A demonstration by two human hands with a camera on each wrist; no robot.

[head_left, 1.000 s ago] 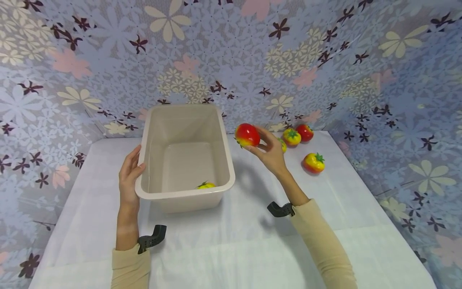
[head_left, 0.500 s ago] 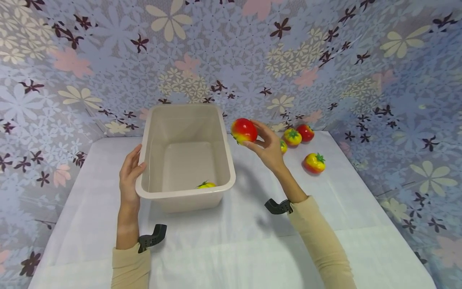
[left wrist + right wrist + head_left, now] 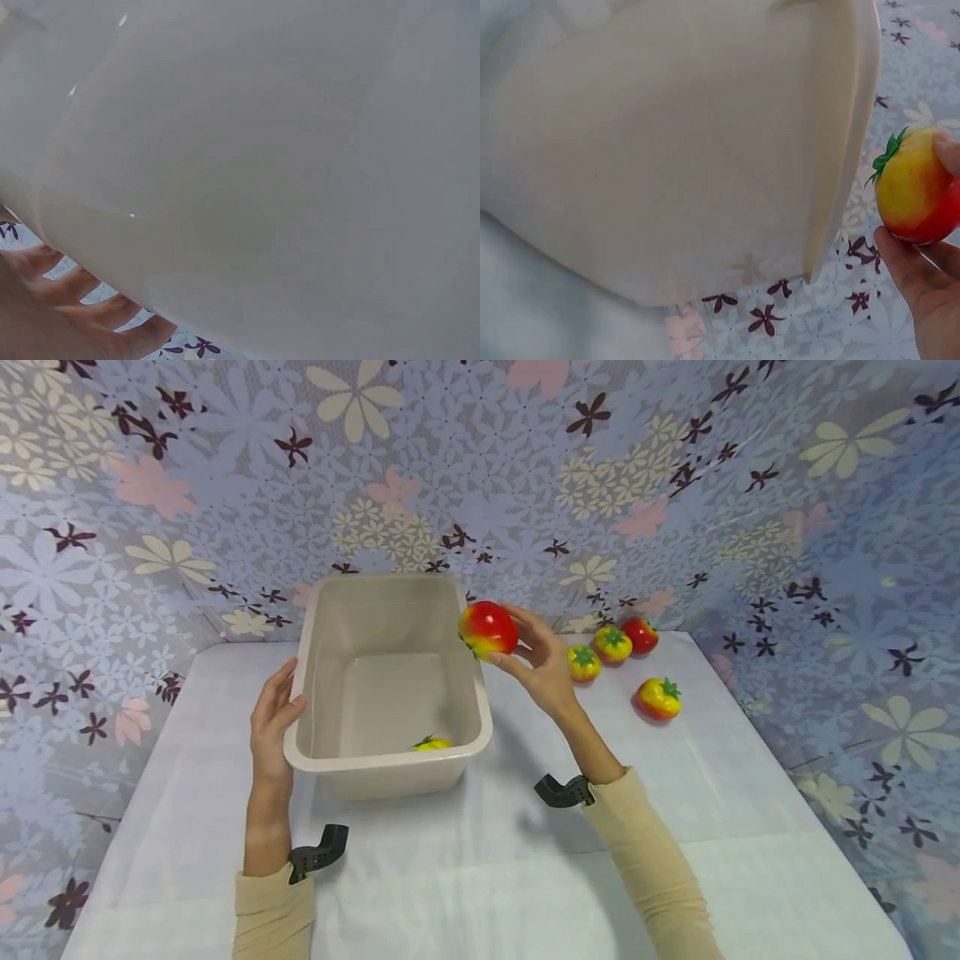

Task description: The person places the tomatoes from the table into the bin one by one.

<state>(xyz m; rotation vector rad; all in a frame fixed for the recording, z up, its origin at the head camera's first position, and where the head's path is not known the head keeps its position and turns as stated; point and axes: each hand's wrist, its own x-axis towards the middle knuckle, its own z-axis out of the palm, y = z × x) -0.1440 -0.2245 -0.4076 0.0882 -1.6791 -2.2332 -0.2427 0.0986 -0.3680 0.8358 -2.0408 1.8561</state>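
Rightward of bin (image 3: 397,778), four tabletop fruits (image 3: 612,646).

No legible text, label, brand, number or sign is appearing on any surface in the head, left wrist or right wrist view.
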